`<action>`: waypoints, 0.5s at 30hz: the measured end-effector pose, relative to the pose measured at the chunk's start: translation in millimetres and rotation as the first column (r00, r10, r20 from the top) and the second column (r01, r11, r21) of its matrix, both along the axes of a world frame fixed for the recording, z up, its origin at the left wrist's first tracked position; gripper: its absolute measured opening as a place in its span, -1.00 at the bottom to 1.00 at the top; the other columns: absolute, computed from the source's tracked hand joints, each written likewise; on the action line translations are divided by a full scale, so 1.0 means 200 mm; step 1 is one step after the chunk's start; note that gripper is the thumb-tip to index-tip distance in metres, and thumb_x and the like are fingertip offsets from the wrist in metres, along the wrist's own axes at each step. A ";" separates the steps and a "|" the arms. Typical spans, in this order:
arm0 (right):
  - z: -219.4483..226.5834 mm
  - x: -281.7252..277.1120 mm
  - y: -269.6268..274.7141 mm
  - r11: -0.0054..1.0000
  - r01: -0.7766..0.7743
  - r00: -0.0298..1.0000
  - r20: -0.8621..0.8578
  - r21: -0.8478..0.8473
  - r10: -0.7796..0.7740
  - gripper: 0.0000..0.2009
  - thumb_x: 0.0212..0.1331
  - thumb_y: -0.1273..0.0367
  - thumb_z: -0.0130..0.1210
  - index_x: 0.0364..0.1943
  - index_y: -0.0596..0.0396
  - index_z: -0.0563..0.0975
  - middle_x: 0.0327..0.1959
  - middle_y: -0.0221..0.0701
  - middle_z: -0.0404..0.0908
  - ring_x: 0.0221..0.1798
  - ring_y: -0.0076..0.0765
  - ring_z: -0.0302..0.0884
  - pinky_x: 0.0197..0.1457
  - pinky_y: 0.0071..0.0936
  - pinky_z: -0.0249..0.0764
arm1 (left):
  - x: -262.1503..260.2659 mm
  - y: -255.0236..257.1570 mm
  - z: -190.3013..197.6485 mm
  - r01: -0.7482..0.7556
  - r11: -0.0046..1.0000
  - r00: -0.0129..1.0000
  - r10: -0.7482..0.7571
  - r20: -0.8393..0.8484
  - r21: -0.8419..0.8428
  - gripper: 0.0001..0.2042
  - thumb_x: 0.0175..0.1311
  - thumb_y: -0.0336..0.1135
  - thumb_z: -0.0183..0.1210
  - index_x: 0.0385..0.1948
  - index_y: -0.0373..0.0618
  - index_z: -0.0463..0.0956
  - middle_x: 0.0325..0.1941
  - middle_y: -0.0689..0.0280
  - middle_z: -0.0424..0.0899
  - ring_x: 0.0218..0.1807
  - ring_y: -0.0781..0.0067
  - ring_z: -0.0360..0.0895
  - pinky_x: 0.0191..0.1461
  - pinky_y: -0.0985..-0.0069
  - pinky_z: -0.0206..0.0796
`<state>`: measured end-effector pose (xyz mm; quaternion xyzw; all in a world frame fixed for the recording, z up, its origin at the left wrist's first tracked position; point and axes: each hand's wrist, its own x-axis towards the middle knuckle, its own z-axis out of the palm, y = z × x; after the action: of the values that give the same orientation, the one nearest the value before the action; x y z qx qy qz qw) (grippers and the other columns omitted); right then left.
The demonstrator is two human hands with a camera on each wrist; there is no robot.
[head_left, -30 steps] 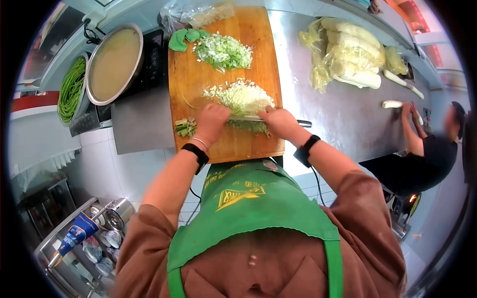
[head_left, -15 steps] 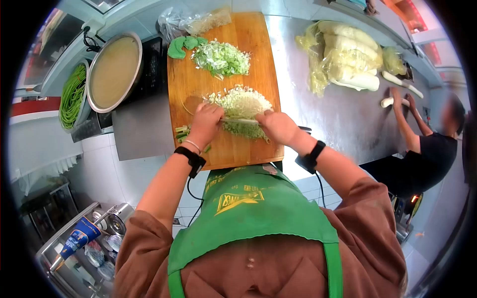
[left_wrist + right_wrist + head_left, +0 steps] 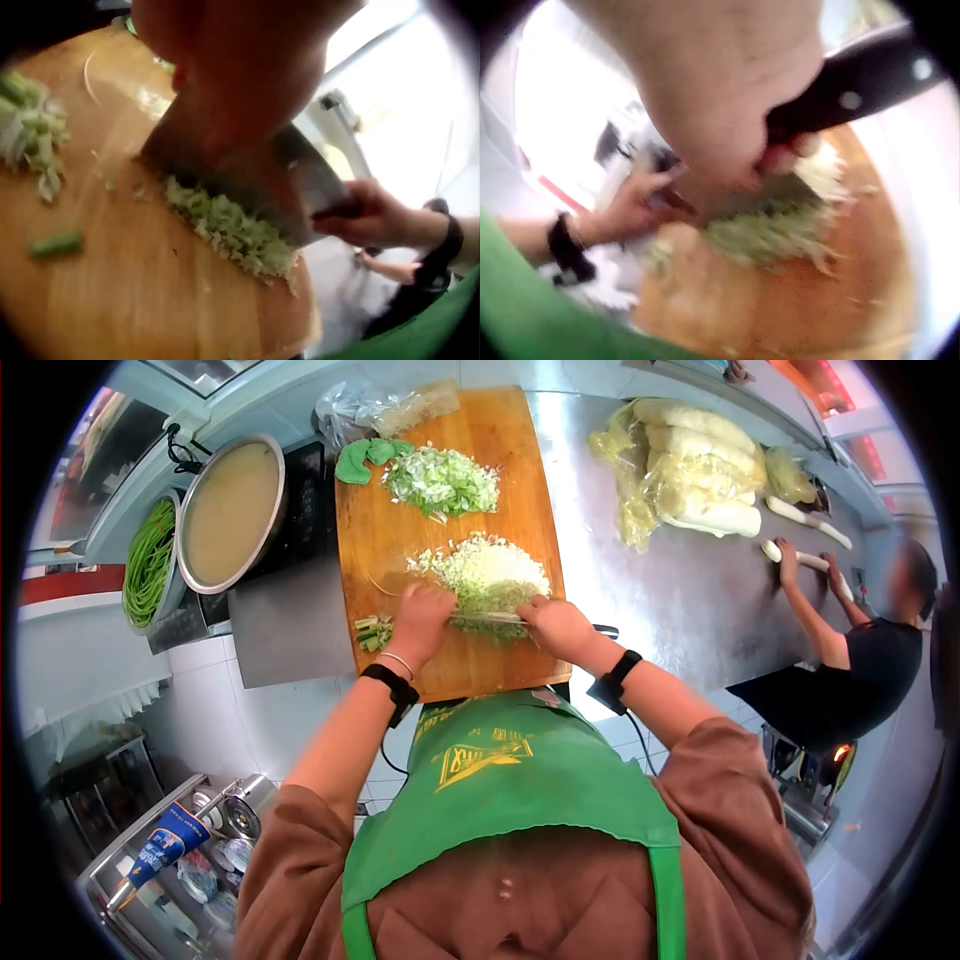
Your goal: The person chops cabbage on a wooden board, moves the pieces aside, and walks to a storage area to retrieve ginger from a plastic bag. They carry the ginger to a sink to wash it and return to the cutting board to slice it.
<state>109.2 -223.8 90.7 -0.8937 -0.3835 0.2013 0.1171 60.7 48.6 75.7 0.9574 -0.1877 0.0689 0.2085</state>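
A wooden cutting board [image 3: 450,530] lies on the steel counter. A cleaver [image 3: 487,618] stands edge-down in a pile of finely chopped pale green vegetable [image 3: 488,572]. My right hand [image 3: 550,622] grips its black handle [image 3: 855,94]. My left hand [image 3: 430,610] sits on the spine at the blade's far end, fingers curled over it. In the left wrist view the blade [image 3: 247,172] rests on chopped greens [image 3: 232,229] below my palm. A second, greener chopped pile [image 3: 440,480] lies at the far end of the board.
Cut green stems [image 3: 372,632] lie by my left hand, green leaves [image 3: 365,455] at the board's far corner. Left stand a pot of yellowish liquid [image 3: 230,510] and a basin of green beans [image 3: 148,555]. Bagged cabbages [image 3: 690,460] lie far right, where another person [image 3: 860,660] handles a white radish [image 3: 800,557].
The cleaver and both my hands have shifted slightly up and back down the board through the pile. The other person's hands have moved further along the counter.
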 end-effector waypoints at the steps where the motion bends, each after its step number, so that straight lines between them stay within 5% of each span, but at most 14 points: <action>1: 0.06 0.03 0.00 1.000 -0.006 0.999 -0.040 -0.008 0.006 -0.84 0.14 0.49 0.05 -0.19 0.05 0.50 -0.34 -0.16 0.57 -0.32 0.07 0.64 -0.28 -0.07 0.56 | 0.00 0.02 0.04 0.027 0.999 0.999 -0.028 -0.027 -0.041 -0.80 -0.06 -0.53 0.20 -0.38 -0.05 0.45 -0.41 0.23 0.54 -0.20 0.09 0.53 0.09 0.24 0.30; 6: 0.09 -0.05 -0.01 1.000 0.002 1.000 0.018 -0.006 -0.002 -0.88 0.19 0.48 0.02 -0.20 0.06 0.50 -0.32 -0.15 0.57 -0.35 0.08 0.65 -0.30 -0.03 0.56 | -0.03 -0.02 -0.03 0.039 0.995 0.998 -0.044 -0.053 -0.093 -0.79 -0.08 -0.52 0.22 -0.38 -0.06 0.45 -0.40 0.24 0.55 -0.19 0.09 0.53 0.10 0.23 0.29; 9: 0.05 -0.07 -0.03 0.999 0.002 1.000 -0.012 0.033 -0.001 -0.87 0.17 0.48 0.04 -0.20 0.06 0.50 -0.33 -0.15 0.57 -0.34 0.08 0.65 -0.31 -0.03 0.56 | -0.04 -0.01 0.03 0.059 0.997 0.993 -0.054 -0.109 0.046 -0.80 -0.07 -0.52 0.22 -0.39 -0.06 0.45 -0.40 0.24 0.54 -0.19 0.08 0.52 0.14 0.21 0.29; 11: 0.10 -0.07 -0.01 0.997 0.021 0.999 -0.032 0.075 -0.018 -0.86 0.15 0.48 0.06 -0.20 0.05 0.50 -0.35 -0.15 0.57 -0.34 0.07 0.65 -0.32 -0.04 0.56 | -0.03 0.02 0.08 0.084 0.993 0.991 -0.092 -0.098 -0.089 -0.81 -0.07 -0.54 0.20 -0.39 -0.06 0.45 -0.40 0.24 0.54 -0.19 0.08 0.52 0.12 0.18 0.29; 15: 0.06 -0.14 -0.04 1.000 0.015 0.999 0.031 0.026 -0.016 -0.87 0.17 0.47 0.05 -0.20 0.04 0.50 -0.40 -0.18 0.57 -0.34 0.05 0.65 -0.33 -0.08 0.56 | -0.11 -0.03 -0.05 0.063 0.997 0.989 -0.068 -0.133 -0.042 -0.81 -0.06 -0.55 0.18 -0.39 -0.06 0.45 -0.39 0.24 0.54 -0.19 0.07 0.51 0.12 0.16 0.28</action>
<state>80.2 -231.8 103.4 -0.8981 -0.3810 0.1813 0.1240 39.6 42.0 66.6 0.9491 -0.2030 0.0011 0.2408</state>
